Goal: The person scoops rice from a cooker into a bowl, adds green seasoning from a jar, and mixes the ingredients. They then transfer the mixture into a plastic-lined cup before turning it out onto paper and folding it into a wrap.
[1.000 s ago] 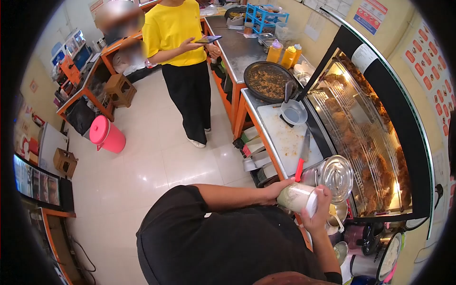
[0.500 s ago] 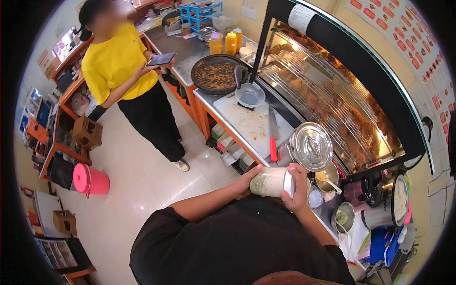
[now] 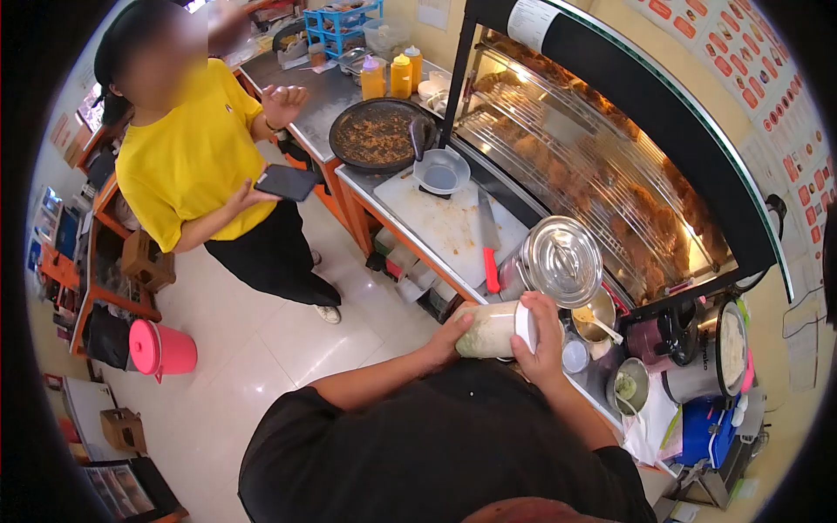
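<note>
Gripping the jar (image 3: pixel 489 331) sideways, your left hand (image 3: pixel 451 336) holds its base, your right hand (image 3: pixel 542 338) its white lid (image 3: pixel 526 329); support both ends evenly, just beside the tabletop's (image 3: pixel 359 179) near edge, with the metal pot (image 3: pixel 565 261) and red-handled knife (image 3: pixel 492 271) just beyond.

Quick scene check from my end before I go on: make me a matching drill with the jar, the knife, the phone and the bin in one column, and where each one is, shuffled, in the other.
Things
1. jar
2. knife
3. phone
4. bin

Places
A. in a hand of the co-worker
B. standing on the floor
C. between the left hand and the right hand
D. blade on the cutting board

Pairs
1-C
2-D
3-A
4-B
</note>
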Tool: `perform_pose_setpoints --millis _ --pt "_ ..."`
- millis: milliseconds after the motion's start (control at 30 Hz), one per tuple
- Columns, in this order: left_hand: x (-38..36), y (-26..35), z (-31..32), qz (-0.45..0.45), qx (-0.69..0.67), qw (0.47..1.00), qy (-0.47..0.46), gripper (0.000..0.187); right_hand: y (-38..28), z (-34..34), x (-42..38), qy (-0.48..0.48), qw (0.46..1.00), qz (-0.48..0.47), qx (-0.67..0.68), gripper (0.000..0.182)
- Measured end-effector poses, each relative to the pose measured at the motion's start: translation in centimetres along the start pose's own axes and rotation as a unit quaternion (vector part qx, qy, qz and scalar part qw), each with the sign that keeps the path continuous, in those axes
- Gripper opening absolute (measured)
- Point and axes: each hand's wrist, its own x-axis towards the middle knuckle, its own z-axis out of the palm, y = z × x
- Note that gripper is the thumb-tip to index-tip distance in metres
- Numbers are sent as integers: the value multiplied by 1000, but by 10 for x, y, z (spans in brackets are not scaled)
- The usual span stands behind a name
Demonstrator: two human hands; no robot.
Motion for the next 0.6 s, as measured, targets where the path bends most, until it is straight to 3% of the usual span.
perform_pose_setpoints --millis 33,167,200,233,300,333,433,567,600 --pt "2 -3 -2 17 0 1000 6 52 2 1 1 4 1000 4 1 62" --pt "6 3 -11 -61 -7 998 -20 51 10 -2 0 -2 1000 22 18 62" --pt "9 6 -19 -89 2 996 -28 70 11 -5 0 -10 1000 19 21 61" --pt "10 15 -18 -26 166 985 -50 78 12 -6 0 -18 1000 18 8 62" --pt "13 38 -11 100 472 871 -92 96 12 -10 0 -32 999 16 -22 64" --pt "14 47 1 159 542 820 -98 111 8 -9 2 -53 997 12 -56 66" --pt "24 45 7 173 611 767 -93 105 -4 2 11 -92 987 -6 -130 71" --pt "27 38 -5 159 598 785 -17 104 -6 5 13 -56 992 -12 -111 75" --pt "30 33 -14 127 563 816 31 105 -7 3 11 -41 995 -4 -93 75"
